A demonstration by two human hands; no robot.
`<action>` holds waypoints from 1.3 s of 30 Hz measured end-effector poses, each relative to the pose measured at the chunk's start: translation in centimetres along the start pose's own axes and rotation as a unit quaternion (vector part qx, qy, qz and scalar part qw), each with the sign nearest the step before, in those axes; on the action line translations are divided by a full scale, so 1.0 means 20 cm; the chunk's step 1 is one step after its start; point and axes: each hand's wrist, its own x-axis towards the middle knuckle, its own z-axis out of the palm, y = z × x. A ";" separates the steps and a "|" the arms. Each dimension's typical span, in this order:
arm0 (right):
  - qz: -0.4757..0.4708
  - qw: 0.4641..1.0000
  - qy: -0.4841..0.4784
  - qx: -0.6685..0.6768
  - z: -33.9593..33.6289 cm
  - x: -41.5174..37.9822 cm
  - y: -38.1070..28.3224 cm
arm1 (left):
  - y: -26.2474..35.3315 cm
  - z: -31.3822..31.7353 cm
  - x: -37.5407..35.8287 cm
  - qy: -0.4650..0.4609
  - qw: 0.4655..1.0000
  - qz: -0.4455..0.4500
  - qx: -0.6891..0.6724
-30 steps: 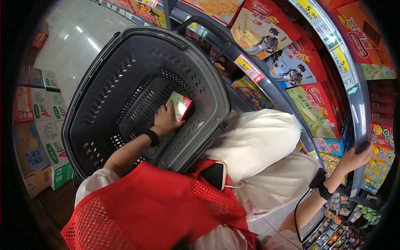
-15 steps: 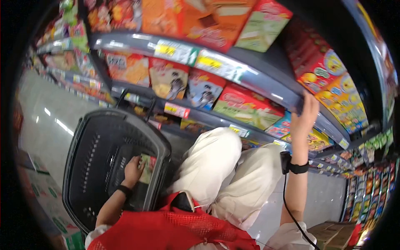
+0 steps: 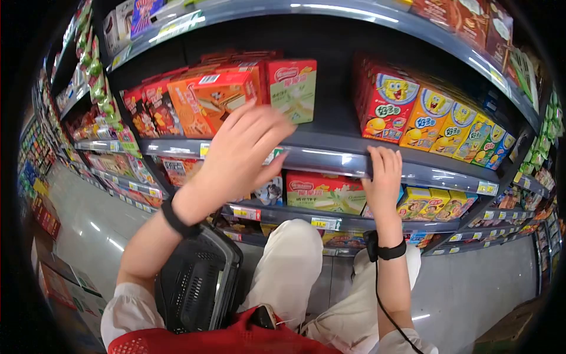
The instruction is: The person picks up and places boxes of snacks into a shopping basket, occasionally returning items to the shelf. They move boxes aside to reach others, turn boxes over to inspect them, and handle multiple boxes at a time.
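Note:
My left hand (image 3: 242, 150) is raised before the middle shelf, fingers stretched and slightly blurred, holding nothing. Behind its fingertips are orange snack boxes (image 3: 221, 88) and an upright red-and-green biscuit box (image 3: 295, 88). My right hand (image 3: 383, 180) has its fingers hooked over the grey shelf edge (image 3: 321, 159), below a row of red and yellow cartoon snack boxes (image 3: 389, 109). Under that edge, a wide red-and-green biscuit box (image 3: 324, 192) lies on the lower shelf. The black shopping basket (image 3: 230, 253) stands on the floor beneath my left forearm, which covers part of it.
More packets fill the shelf's left side, including red packs (image 3: 159, 103). An upper shelf edge (image 3: 330, 12) runs overhead. Hanging green packets (image 3: 97, 76) line the left upright. My knees (image 3: 289, 253) are close to the lower shelf. Cartons (image 3: 71, 289) stand at the lower left.
My left hand has come up out of the basket, where it was at a red-and-green box, to the shelf. My right hand stays at the shelf edge. The view has tilted up.

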 end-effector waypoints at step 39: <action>0.007 0.997 0.015 0.075 -0.02 0.00 0.02 | 0.01 0.43 0.53 -0.073 0.989 0.129 -0.021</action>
